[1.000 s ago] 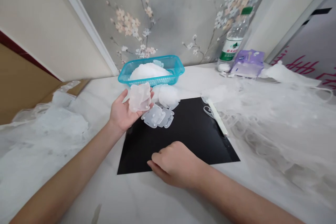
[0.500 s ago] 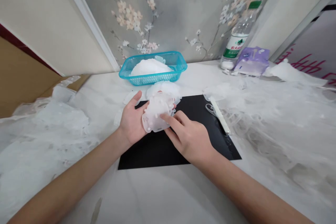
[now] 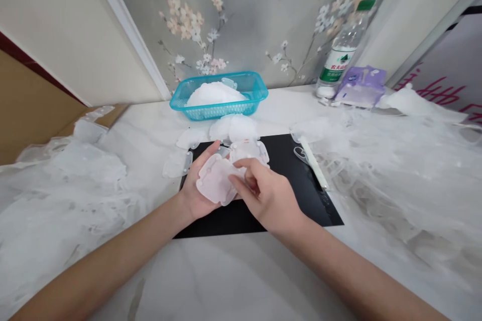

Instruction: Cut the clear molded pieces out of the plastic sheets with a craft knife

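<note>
My left hand (image 3: 196, 196) is palm up, cradling a frosted translucent plastic piece (image 3: 216, 180) with a wavy outline and small tabs on its rim. With thumb and index finger, my right hand (image 3: 269, 193) pinches the right edge of that piece; its other fingers are curled. Just beyond the hands a similar plastic piece (image 3: 249, 150) shows, partly covered by my right hand. Under both hands lies a black mat (image 3: 222, 228). More frosted pieces (image 3: 237, 128) lie overlapping at the mat's far edge.
A blue plastic basket (image 3: 181, 103) holding white material stands behind the mat. Gray-handled scissors (image 3: 300, 154) and a pale strip (image 3: 315, 165) lie at right. Heaps of translucent plastic (image 3: 376, 160) flank both sides. A water bottle (image 3: 337, 62) and purple packet (image 3: 361, 88) stand against the wall.
The plastic piece has come down and turned in my left palm. My right hand has gone from a fingertip on its face to a pinch at its edge. Another piece beyond now shows.
</note>
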Demonstrator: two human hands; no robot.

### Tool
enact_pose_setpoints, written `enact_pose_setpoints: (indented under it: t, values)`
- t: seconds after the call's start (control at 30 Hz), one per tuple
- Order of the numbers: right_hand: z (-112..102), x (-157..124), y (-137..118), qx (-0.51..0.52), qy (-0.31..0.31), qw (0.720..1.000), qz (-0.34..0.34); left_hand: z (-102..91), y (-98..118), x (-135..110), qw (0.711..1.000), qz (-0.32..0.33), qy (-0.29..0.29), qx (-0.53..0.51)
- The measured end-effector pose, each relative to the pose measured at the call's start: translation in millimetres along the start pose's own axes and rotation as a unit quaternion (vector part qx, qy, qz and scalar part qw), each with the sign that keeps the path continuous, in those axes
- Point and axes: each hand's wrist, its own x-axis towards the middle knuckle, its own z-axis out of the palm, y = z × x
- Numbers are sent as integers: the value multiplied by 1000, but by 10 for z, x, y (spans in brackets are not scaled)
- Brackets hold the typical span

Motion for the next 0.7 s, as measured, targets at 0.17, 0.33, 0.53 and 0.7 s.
enact_pose_setpoints:
  t: [0.17, 0.33, 0.53, 0.7]
  values:
    - [-47, 26, 6, 30, 84, 994, 63, 36, 27, -25, 1000, -3, 27, -10]
    - [-85, 76, 41, 15, 136, 979, 153, 37, 40, -28, 1000, -7, -8, -8]
    - [-88, 103, 85, -27, 107, 986, 123, 23, 20, -28, 1000, -20, -20, 2]
    - [-123, 94, 75, -33, 202, 976, 73, -17, 21, -12, 999, -19, -48, 3]
